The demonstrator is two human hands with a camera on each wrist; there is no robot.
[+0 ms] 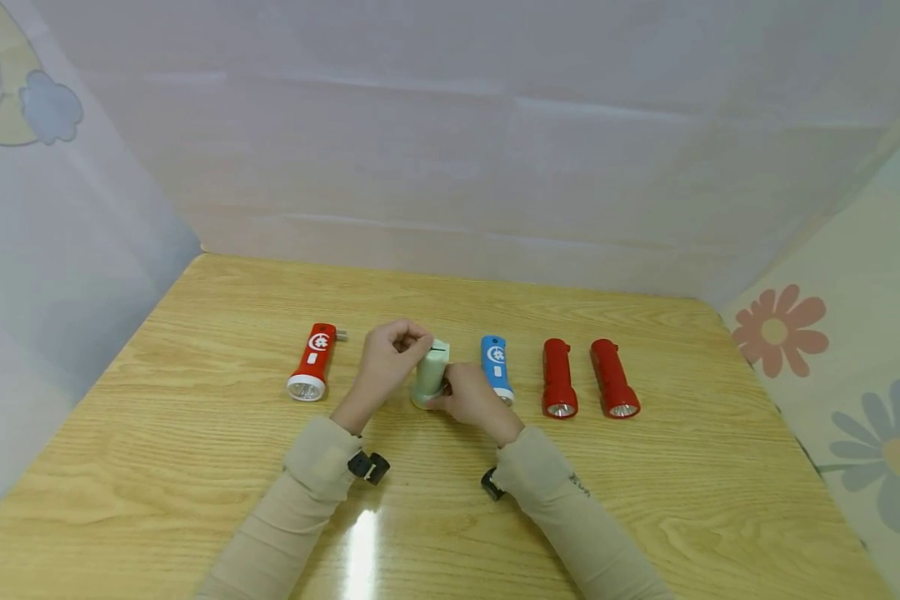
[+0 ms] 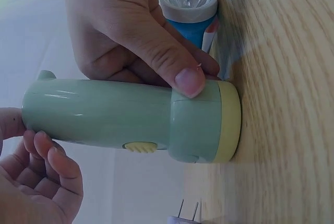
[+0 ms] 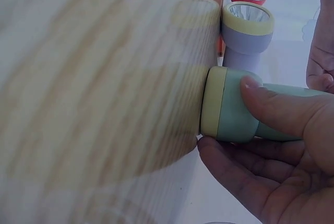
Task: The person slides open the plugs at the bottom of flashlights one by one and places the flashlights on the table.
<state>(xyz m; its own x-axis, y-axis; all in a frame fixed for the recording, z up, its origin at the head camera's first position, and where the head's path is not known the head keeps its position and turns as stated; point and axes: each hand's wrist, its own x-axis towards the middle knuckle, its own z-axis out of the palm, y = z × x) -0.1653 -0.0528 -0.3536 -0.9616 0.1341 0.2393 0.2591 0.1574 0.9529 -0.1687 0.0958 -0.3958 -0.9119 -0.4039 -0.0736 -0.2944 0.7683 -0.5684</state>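
Observation:
A pale green flashlight with a yellow rim stands upright, lens end down on the wooden table. My right hand grips it low down, thumb on its head and fingers curled round the other side. At the top, my left hand pinches the tail end between thumb and curled fingers. A yellow ribbed switch faces the left wrist camera. Beside my right hand lies a blue flashlight, its head partly covered by that hand.
A red flashlight with a white rim lies at the left, its plug prongs folded out. Two all-red flashlights lie at the right. A lavender flashlight shows in the right wrist view, hidden in the head view.

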